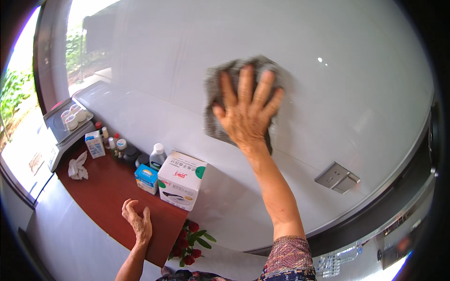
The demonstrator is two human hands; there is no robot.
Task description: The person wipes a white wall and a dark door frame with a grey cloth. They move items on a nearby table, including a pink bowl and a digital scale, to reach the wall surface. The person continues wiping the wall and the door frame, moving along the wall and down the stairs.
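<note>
While apart, right fingers [245, 86] on cloth [215, 124]

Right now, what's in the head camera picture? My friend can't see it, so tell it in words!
A person's right hand is spread over a gray cloth against a shiny, pale wall. The left hand is over a reddish-brown tabletop with a white box, a blue box and bottles.
</note>
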